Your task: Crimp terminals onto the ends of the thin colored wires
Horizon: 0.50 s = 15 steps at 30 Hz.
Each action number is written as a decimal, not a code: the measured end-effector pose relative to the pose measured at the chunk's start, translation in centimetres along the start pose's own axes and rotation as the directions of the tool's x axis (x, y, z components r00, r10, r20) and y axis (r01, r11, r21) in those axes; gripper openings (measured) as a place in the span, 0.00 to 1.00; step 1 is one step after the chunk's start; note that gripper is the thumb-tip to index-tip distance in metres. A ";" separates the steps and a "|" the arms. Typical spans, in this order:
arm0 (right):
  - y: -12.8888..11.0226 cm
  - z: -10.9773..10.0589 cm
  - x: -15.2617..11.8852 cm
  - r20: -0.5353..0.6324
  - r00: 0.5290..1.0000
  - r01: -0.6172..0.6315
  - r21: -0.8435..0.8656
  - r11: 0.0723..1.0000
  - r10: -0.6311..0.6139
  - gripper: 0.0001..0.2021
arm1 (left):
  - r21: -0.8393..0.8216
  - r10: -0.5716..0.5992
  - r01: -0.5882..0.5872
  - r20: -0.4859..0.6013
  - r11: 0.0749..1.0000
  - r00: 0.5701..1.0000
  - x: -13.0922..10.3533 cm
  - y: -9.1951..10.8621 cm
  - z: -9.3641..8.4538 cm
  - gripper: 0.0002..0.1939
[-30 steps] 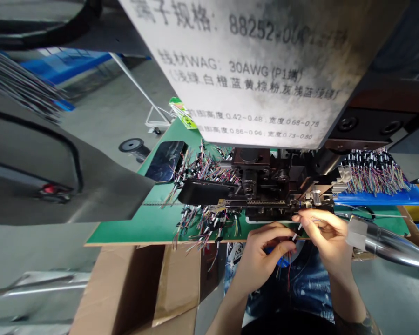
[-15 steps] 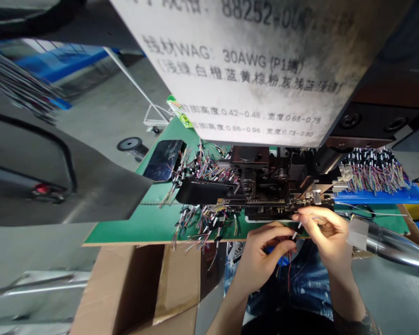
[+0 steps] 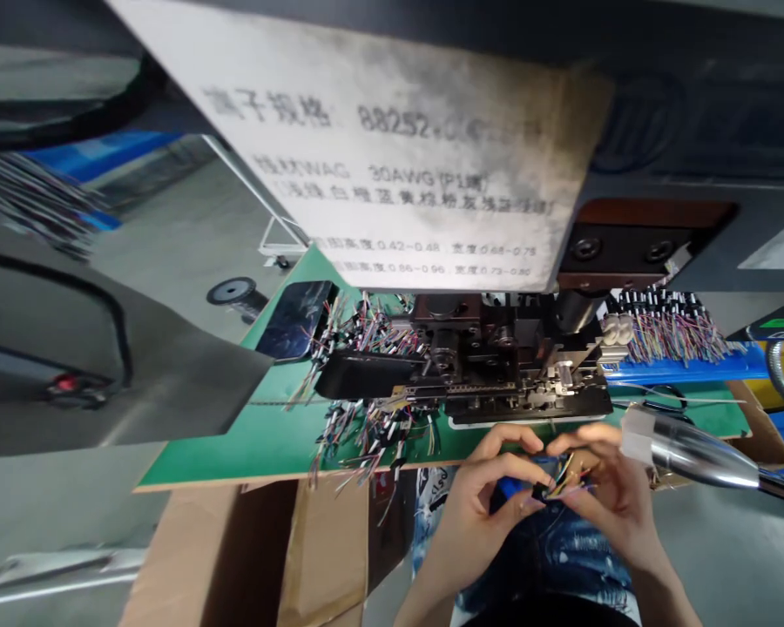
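My left hand [image 3: 483,505] pinches the dark end of a small wire bundle just past the green table's front edge, over my lap. Facing it, my right hand [image 3: 611,488] has thumb and fingers closed on the bundle's thin coloured wires [image 3: 571,475], yellow and red among them. The fingertips of both hands nearly meet, and the fingers partly hide the bundle. Beyond them stands a dark metal machine [image 3: 529,383] with a strip running into it from the left. Many short wire bundles [image 3: 372,427] lie around its left side.
A blue tray [image 3: 653,374] heaped with wire bundles is at the back right. A silver tapered tube [image 3: 699,448] juts in beside my right hand. A phone [image 3: 297,318] lies on the green table [image 3: 202,448]. Cardboard boxes [image 3: 323,549] stand below, and a labelled machine head [image 3: 392,157] hangs overhead.
Both hands have drawn down from the machine toward my lap with the wire bundle. The bundle's coloured wires now show between the fingers of my right hand. The camera view has shifted.
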State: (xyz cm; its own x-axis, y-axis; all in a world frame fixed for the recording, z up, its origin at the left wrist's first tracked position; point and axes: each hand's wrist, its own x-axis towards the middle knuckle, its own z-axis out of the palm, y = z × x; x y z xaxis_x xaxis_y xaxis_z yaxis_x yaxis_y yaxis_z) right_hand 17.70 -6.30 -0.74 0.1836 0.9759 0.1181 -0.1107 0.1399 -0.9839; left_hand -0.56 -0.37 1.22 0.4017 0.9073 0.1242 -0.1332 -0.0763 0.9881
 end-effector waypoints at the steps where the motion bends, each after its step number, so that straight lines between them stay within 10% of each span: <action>1: 0.4 -0.3 -0.5 0.019 0.999 -0.032 0.024 0.999 0.032 0.13 | -0.008 -0.010 0.010 -0.014 1.000 1.000 -0.2 -0.3 0.5 0.17; 9: 1.6 -4.3 -1.9 0.007 1.000 0.018 -0.123 0.992 -0.017 0.10 | -0.020 -0.109 0.109 0.011 0.994 0.994 -0.5 -2.9 5.2 0.20; 15: -0.6 -12.3 -1.9 -0.093 0.987 0.077 -0.453 0.888 -0.133 0.06 | 0.123 -0.096 0.078 0.147 0.989 0.984 -0.3 -2.9 4.6 0.10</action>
State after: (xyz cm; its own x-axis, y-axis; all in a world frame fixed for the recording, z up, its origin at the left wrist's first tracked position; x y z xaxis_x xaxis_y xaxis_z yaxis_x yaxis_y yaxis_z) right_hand 29.48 -10.30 -1.99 0.2864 0.9288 0.2353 0.3584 0.1239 -0.9253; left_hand 3.87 -2.30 -1.26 0.5412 0.8399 0.0406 0.0109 -0.0552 0.9984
